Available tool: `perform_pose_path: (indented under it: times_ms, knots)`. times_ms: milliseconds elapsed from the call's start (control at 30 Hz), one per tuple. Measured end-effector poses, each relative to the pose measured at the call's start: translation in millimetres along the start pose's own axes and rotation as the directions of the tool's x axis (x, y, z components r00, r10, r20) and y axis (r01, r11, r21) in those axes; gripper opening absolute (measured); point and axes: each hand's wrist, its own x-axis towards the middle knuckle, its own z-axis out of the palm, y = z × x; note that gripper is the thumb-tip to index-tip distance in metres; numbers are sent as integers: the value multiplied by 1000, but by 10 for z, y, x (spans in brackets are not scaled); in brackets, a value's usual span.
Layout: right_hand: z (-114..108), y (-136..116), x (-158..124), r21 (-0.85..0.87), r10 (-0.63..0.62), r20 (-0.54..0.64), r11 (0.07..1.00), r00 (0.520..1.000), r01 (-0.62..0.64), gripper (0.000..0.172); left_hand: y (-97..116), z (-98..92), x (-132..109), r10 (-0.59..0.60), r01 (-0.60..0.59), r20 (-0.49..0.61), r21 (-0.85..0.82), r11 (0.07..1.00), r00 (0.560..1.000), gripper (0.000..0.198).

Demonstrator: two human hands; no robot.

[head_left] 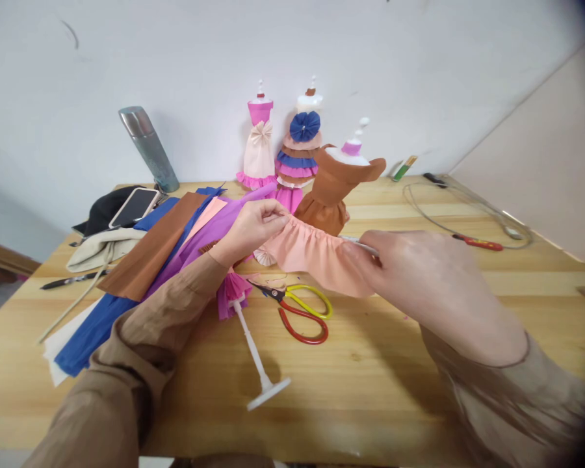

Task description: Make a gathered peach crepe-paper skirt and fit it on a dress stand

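A peach ruffled strip [312, 253], gathered along its top edge, stretches between my hands above the table. Its left end is pinched between the thumb and fingers of my left hand [256, 224]. My right hand [414, 279] is closed on the other end, and a thin, shiny tool [363, 246] of unclear kind shows at its fingers. Below the strip lie scissors [305, 315] with one yellow and one red handle. Beneath my left wrist, a small dress form with a white stand [253, 351] lies tipped over, its pink ruffled skirt [234, 292] partly hidden by my arm.
Three small dressed mannequins stand at the back: a pink-and-cream one [259, 143], a tiered one [299, 149] and a brown one [334, 182]. Coloured sheets [151, 250], a phone [135, 207] and a flask [149, 149] are left. A cable [419, 211] and red-handled tool [478, 242] lie right.
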Motion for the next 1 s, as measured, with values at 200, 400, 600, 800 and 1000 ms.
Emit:
perform_pose_path:
  times_ms: [200, 400, 600, 800, 1000]
  knots:
    - [-15, 0, 9, 12, -6, 31, 1000, 1000, 6, 50, 44, -18, 2, -26, 26, -17, -9, 1000, 1000, 7]
    - [-24, 0, 24, 39, 7, 17, 999, 1000, -8, 48, 12, 27, 29, -13, 13, -55, 1, 1000, 998, 7]
    - [-48, 59, 27, 141, -24, 58, 990, 998, 15, 46, 152, -65, -7, -47, 47, 9, 6, 999, 999, 7]
    - [-12, 194, 71, 531, -246, 131, 836, 960, 141, 46, 375, -234, -55, -104, 107, 157, -12, 994, 982, 9]
    - [48, 245, 162, 839, -324, 76, 531, 943, 115, 52, 384, -320, -84, -198, 233, 222, -142, 962, 955, 10]
